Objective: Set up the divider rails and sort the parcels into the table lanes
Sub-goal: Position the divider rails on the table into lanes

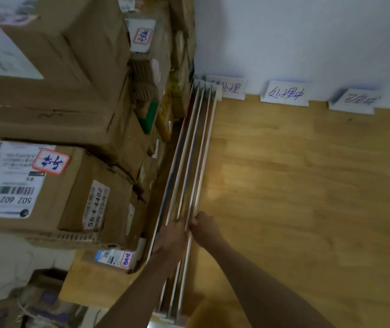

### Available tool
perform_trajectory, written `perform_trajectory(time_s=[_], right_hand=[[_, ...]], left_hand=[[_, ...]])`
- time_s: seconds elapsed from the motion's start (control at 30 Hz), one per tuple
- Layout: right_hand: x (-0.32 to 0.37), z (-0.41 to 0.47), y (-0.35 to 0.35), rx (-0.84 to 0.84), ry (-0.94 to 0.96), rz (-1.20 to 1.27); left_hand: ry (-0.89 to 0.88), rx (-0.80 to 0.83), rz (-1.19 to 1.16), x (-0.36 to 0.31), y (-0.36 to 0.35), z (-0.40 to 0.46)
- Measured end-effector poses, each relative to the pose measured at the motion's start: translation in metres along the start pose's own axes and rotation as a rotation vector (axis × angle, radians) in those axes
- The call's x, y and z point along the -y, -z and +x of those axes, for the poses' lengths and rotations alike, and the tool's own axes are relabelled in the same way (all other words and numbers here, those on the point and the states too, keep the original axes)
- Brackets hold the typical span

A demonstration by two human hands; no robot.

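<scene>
My left hand and right hand grip the bundled rails beside stacked parcels on the table.

Place: I see a parcel sorting room | Clue: big stack of brown boxes with barcode stickers at 9 o'clock | Clue: hand-written paper signs along the white wall at 1 o'clock | Clue: wooden table at 3 o'clock
</scene>
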State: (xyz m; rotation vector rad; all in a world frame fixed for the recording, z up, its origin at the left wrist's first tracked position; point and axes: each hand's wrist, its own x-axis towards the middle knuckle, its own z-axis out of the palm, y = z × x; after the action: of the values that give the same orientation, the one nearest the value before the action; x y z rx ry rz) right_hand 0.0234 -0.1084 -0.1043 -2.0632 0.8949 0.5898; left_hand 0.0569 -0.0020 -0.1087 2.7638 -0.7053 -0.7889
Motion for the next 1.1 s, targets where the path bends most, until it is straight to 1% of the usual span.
perform_trajectory(time_s=[0.1,0.27,0.5,0.57,0.77,0.97,1.1], right_hand=[[0.004,0.002,-0.004,-0.021,-0.033,0.027],[0.006,0.002,-0.004,-0.051,-0.088,0.138],[-0.011,-0.01,0.016,-0.09,-0.055,-0.003],[-0.017,-0.018,0.026,-0.114,-0.055,0.001],[-0.033,-0.056,0.062,-0.161,-0.054,-0.09],[-0.054,-0.095,0.091,-0.245,-0.072,-0.064],[-0.074,-0.119,0.105,-0.279,-0.121,-0.057]], left_hand=[[0.01,-0.022,0.054,-0.002,-0.001,0.004],[0.023,-0.026,0.023,-0.003,-0.002,0.0],[0.019,-0.05,-0.066,-0.002,0.004,-0.002],[0.015,-0.041,-0.072,-0.002,0.005,-0.006],[-0.039,0.013,-0.057,-0.01,0.022,-0.019],[-0.082,0.026,-0.02,-0.025,0.033,-0.035],[-0.123,0.04,-0.027,-0.039,0.031,-0.048]])
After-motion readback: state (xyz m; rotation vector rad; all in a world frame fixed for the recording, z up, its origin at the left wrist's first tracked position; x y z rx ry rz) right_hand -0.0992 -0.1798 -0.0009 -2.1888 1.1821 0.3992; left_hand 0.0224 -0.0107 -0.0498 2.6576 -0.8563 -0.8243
